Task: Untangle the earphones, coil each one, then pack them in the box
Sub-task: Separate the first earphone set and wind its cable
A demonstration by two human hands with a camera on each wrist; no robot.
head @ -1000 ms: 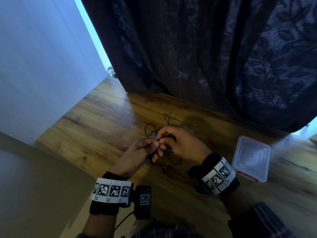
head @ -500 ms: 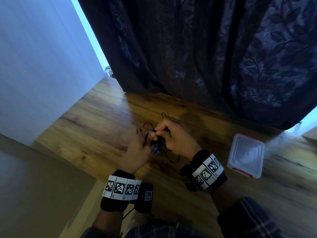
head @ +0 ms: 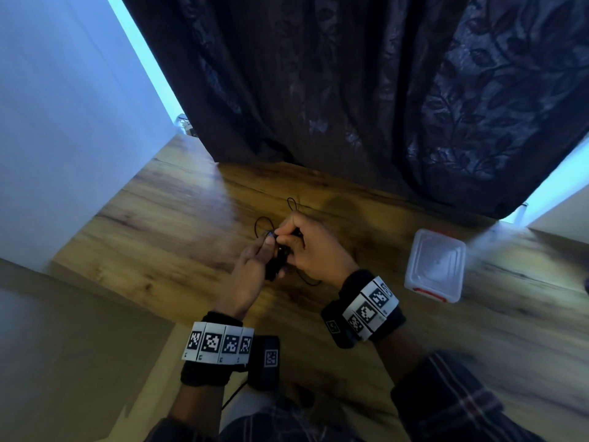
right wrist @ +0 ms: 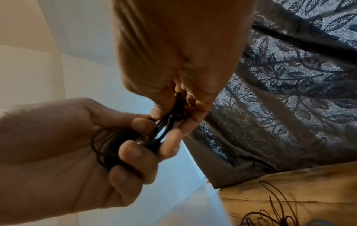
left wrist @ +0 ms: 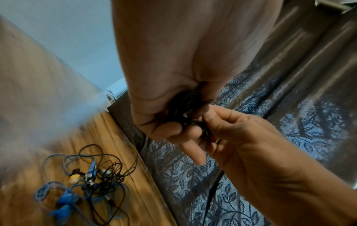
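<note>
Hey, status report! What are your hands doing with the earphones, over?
Left hand holds coiled black earphone. Right hand pinches its end. Blue and black earphones tangled on table. Box shut, lid on.

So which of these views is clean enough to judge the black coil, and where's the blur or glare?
Right wrist view is sharpest: the black earphone coil in the left hand reads loop by loop. Left wrist view smears at its left edge, though the tangled earphones stay legible. Head view is dim, the plastic box slightly motion-blurred, with a sheen on the wooden table.
</note>
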